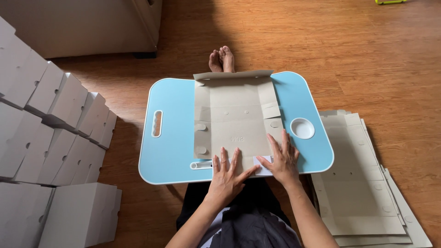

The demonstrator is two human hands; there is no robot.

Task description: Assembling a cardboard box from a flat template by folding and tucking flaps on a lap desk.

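Flat grey carton (pixel 234 121) on tray; white folded boxes (pixel 50 138) stacked left.

My left hand (pixel 226 177) and right hand (pixel 282 160) press flat on a flat cardboard box (pixel 234 121) on the blue tabletop (pixel 172 147). More flat cardboard (pixel 363 193) lies on the floor (pixel 367 59) beside me.

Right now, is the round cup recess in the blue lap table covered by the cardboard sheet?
No, the round recess lies bare to the right of the cardboard sheet on the blue lap table.
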